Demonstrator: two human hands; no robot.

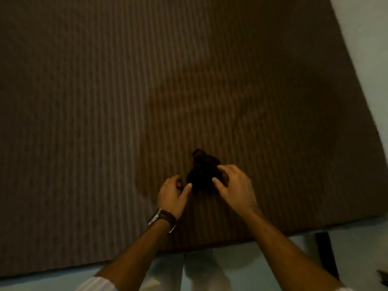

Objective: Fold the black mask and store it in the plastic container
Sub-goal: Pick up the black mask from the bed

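The black mask (202, 172) lies bunched in a dark lump on the brown striped surface (189, 80), near its front edge. My left hand (173, 195) sits at the mask's left side, fingers curled, thumb tip touching the fabric. My right hand (234, 185) rests on the mask's right side, fingers curved and pressing into the cloth. The scene is dim and the mask's folds cannot be made out. No plastic container is in view.
The striped surface fills most of the view, with its front edge just under my forearms and its right edge running diagonally at the right. Pale floor (357, 248) and a dark table leg (326, 255) show below. A watch (161, 219) is on my left wrist.
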